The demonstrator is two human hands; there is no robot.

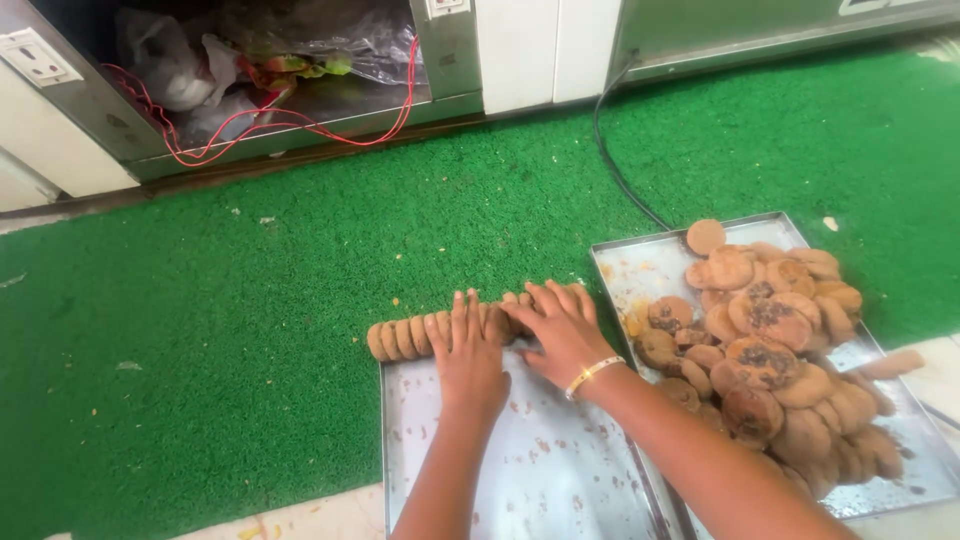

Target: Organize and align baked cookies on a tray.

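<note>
Cookies [445, 332], round and brown, are stood on edge in a single row along the far rim of a flat metal tray [540, 470], which is laid on a green mat [250, 300]. The row is pressed from above by both hands, set side by side. The left hand [468, 352] is spread flat with fingers open over the middle of the row; the right hand [562, 328], marked by a yellow wristband [592, 375], is laid open over the row's right end. Nothing is gripped by either hand. To the right, a second tray [640, 270] is heaped with loose cookies [770, 350], some topped with dark filling. Far off, a steel cabinet [440, 60] with red wire [300, 125] and plastic bags is seen. The row is judged to be in the course of being squared up; a steady, even push would next be called for so that no cookie is tipped over.
</note>
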